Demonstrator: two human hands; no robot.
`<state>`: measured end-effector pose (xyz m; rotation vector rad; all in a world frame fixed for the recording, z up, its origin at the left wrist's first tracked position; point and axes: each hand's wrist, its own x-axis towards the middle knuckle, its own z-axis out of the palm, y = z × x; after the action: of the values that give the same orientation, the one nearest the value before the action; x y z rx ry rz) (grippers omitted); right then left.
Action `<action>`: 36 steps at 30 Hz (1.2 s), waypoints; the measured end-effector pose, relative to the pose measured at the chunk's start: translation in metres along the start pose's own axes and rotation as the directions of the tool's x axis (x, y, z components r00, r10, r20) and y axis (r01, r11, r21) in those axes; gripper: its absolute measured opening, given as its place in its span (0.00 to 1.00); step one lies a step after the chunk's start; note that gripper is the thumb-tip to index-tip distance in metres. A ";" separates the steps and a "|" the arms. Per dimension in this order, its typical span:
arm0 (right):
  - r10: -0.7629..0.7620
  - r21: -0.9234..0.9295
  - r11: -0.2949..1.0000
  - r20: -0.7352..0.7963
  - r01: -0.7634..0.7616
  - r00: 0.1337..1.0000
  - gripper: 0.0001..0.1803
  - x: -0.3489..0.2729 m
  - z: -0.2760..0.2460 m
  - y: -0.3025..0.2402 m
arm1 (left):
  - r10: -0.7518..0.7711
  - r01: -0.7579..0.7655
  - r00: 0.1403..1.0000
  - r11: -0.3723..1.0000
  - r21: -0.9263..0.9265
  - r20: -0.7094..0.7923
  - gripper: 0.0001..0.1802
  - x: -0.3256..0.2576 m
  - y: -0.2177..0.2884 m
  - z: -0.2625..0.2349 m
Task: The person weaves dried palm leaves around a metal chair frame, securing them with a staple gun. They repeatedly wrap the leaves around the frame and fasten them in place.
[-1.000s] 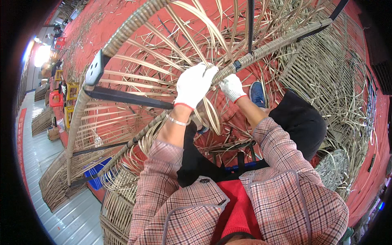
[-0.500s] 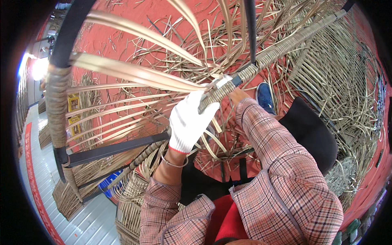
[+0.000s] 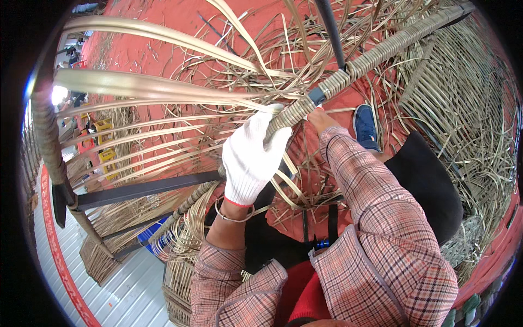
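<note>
Slipping behind the wrapped rail (image 3: 400,50), the right hand (image 3: 315,116) has nearly vanished: 1 second ago its white glove showed below the rail, and now only its base does. The left hand (image 3: 249,161), then laid over the top, now grips from the near side, thumb below and fingers above, closed around the rail's bound section. Whether the right fingers are spread or holding a strip, I cannot tell. The rail slants from the left hand to the upper right, past a dark bare patch (image 3: 316,96); the pale strips (image 3: 158,88) fan leftward toward a frame post (image 3: 48,128) (it has swung nearer the left edge). Probably the left hand is steadying the rail while the right works behind it.
</note>
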<state>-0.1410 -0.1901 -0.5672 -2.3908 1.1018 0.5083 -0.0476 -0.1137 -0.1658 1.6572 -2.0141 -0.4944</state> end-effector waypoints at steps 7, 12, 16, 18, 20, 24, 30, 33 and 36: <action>-0.003 -0.208 0.978 -0.109 -0.020 0.994 0.10 0.005 0.013 -0.007 | 0.010 -0.010 1.000 0.997 0.075 0.000 0.22 -0.003 -0.001 0.001; -0.290 -0.238 0.939 -0.152 0.250 0.945 0.09 -0.032 -0.019 -0.008 | -0.032 0.032 0.999 0.999 0.004 0.010 0.17 -0.003 0.001 0.001; -0.359 -0.205 0.921 -0.110 0.332 0.927 0.13 -0.079 -0.039 0.011 | -0.091 0.091 0.996 0.996 -0.004 0.015 0.17 -0.003 0.005 0.000; -0.149 -0.011 0.989 -0.216 0.150 0.965 0.20 -0.095 -0.036 0.010 | -0.060 0.060 0.998 0.998 -0.005 -0.004 0.18 -0.002 0.006 0.000; -0.006 0.112 0.994 -0.128 0.020 0.992 0.19 -0.102 -0.024 0.002 | -0.098 0.098 0.995 0.995 -0.032 0.013 0.18 -0.003 0.006 0.001; 0.207 0.304 0.936 -0.066 -0.177 0.976 0.24 -0.092 0.009 -0.021 | -0.168 0.173 0.983 0.984 -0.053 0.074 0.20 -0.005 0.003 0.002; 0.191 0.233 0.957 -0.057 -0.174 0.980 0.23 -0.061 0.029 -0.021 | 0.052 -0.042 0.997 0.986 0.163 -0.060 0.29 -0.007 -0.006 0.007; 0.195 0.224 0.959 -0.075 -0.174 0.978 0.21 -0.067 0.026 -0.021 | -0.023 0.025 1.000 0.988 0.153 -0.014 0.34 -0.008 -0.007 0.008; 0.332 0.402 0.869 -0.044 -0.287 0.942 0.22 -0.087 0.018 -0.027 | -0.082 0.084 0.996 0.981 0.173 -0.020 0.37 -0.007 -0.006 0.006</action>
<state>-0.1762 -0.1115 -0.5315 -1.9212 1.4956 0.2253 -0.0455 -0.1079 -0.1747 1.8487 -2.0350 -0.3444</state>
